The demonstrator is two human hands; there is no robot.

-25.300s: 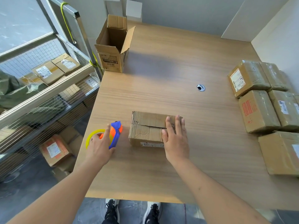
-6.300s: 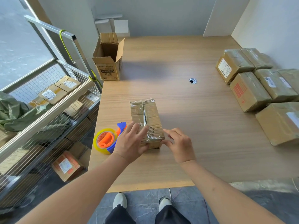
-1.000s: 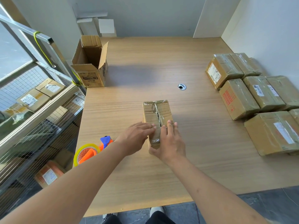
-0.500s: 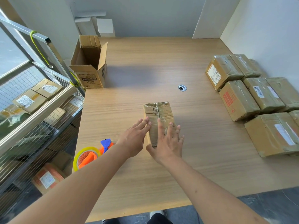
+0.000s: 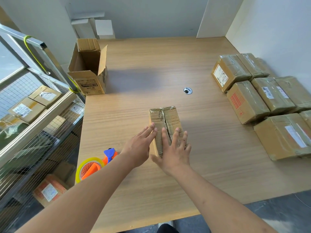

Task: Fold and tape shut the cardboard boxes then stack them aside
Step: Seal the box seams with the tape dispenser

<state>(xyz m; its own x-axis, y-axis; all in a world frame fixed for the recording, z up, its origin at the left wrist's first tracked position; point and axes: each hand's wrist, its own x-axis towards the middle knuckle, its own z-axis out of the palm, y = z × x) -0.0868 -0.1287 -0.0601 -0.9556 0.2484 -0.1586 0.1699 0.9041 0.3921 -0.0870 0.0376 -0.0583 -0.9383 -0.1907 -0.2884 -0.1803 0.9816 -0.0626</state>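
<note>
Both hands have flattened since a second ago — left hand (image 5: 138,149) and right hand (image 5: 174,153), fingers straight, press the taped box (image 5: 165,122); tape dispenser (image 5: 94,166) lies beside — open carton (image 5: 88,68) beyond.

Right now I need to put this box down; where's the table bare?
Bare: the middle of the table, between the open box and the taped boxes; also the near edge right of the hands. Crowded: the right side, and by the tape dispenser.

Brown ribbed cardboard box (image 5: 165,121), orange-and-blue tape dispenser (image 5: 96,165) with yellow roll, light wood-grain table (image 5: 151,64).
</note>
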